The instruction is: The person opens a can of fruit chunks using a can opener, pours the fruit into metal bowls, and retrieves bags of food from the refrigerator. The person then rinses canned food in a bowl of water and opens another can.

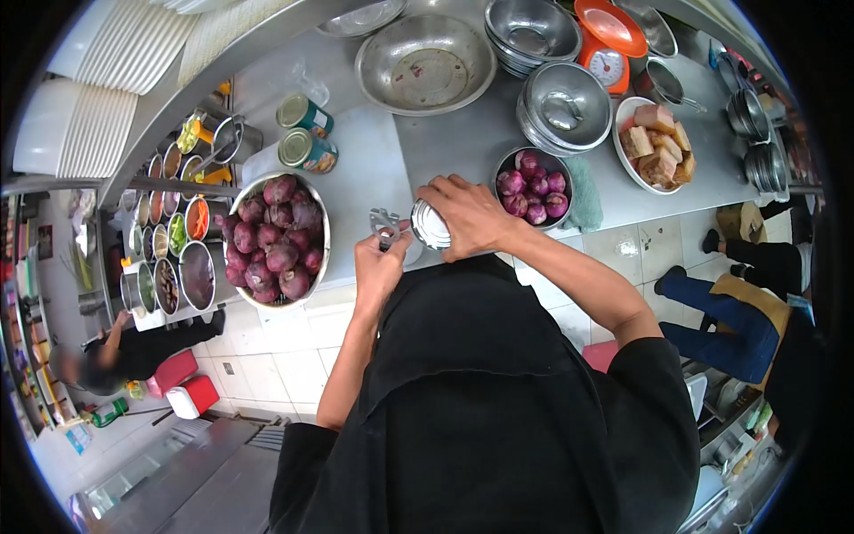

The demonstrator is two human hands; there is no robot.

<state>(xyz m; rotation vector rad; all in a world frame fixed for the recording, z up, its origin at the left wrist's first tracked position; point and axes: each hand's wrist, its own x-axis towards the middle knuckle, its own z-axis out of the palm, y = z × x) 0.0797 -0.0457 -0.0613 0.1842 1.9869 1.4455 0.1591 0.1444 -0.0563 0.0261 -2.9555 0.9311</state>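
Observation:
My left hand [381, 265] is closed around a metal can opener [384, 221], its upper end standing out above the fingers. Just beside it, my right hand [471, 212] grips a tin can [429, 226] at the counter's front edge, with the can's shiny round end showing. The can opener and the can are close together; whether they touch is hard to make out. Further back on a white cutting board [363, 147] stand two more tin cans with green labels, one tin can [304, 112] behind the other tin can [308, 149].
A large bowl of red onions [277, 240] sits left, a smaller bowl of peeled onions [535, 187] right. Beyond are a wide metal basin [427, 64], stacked bowls [564, 107], an orange scale [610, 62] and a bowl of meat chunks [656, 147]. Other people stand at both sides.

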